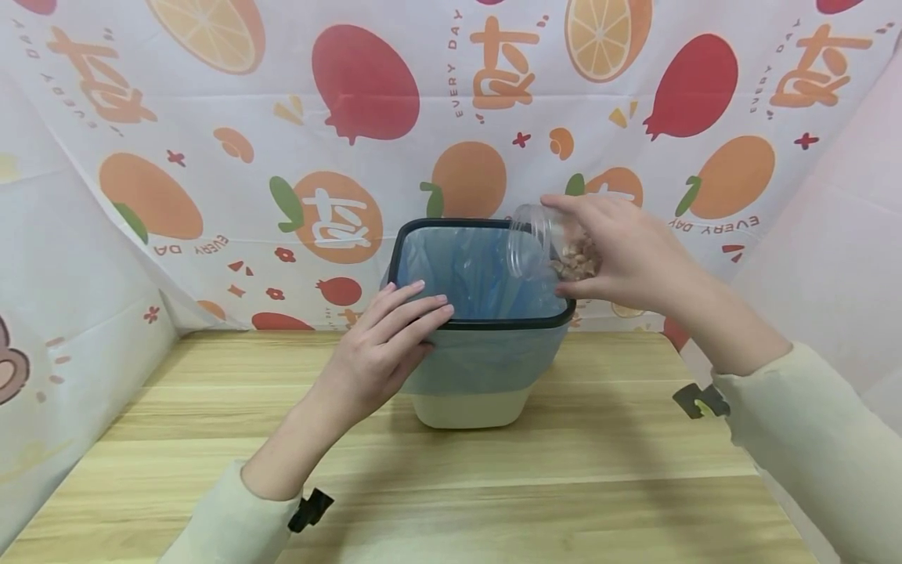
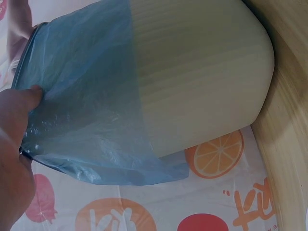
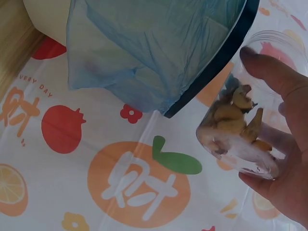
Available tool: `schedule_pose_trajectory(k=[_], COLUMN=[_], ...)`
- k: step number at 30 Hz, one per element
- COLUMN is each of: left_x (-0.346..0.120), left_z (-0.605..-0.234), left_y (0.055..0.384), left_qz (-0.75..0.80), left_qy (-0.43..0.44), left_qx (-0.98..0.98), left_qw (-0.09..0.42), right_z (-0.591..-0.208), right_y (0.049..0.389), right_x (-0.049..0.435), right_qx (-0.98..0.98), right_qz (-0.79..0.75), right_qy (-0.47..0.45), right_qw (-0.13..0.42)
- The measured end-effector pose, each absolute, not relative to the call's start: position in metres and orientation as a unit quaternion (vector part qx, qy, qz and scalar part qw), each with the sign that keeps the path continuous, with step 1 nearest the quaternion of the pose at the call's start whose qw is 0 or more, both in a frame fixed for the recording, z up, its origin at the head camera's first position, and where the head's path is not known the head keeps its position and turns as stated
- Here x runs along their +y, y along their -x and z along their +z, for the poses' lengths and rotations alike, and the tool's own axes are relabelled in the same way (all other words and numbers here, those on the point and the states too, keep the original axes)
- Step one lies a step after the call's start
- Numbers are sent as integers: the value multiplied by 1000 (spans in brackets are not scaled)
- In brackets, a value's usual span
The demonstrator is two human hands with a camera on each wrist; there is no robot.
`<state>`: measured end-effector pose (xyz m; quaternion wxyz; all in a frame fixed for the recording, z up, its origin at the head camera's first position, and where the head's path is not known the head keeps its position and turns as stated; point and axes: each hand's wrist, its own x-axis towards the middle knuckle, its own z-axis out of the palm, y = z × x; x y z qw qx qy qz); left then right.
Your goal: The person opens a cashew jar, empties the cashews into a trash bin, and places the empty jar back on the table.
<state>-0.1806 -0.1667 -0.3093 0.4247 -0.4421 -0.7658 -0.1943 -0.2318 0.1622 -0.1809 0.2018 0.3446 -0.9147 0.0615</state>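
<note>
A cream trash bin (image 1: 470, 411) lined with a blue plastic bag (image 1: 486, 360) stands upright, its black rim (image 1: 507, 323) facing up. My left hand (image 1: 384, 337) grips the rim at the near left, fingers over the edge and thumb (image 2: 34, 96) on the bag's outside. Above the bin's right side, my right hand (image 1: 627, 247) holds a clear plastic jar (image 1: 532, 239) tipped on its side, its mouth over the bin's opening. Brown, irregular pieces (image 3: 236, 115) lie inside the jar; their exact kind is unclear.
The bin stands on a light wood-grain table (image 1: 338, 486). Close behind it hangs a white cloth (image 1: 247, 196) printed with fruit. Pale cloth (image 1: 63, 251) also hangs at the left side.
</note>
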Motion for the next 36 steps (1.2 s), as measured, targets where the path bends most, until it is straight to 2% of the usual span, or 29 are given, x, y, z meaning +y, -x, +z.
schedule_pose_trajectory(k=[19,36], left_x=[-167,-167], left_z=[-309,-309], left_y=[179,179], left_qz=[-195,-200], left_qy=[437,438], left_qx=[-774,-771], left_qw=[416,418], right_z=[-185,-186], right_y=[239,243], right_x=[152,149], right_qx=[-854,-833], right_qz=[3,-21], right_qy=[-415,-429], right_qw=[314,350])
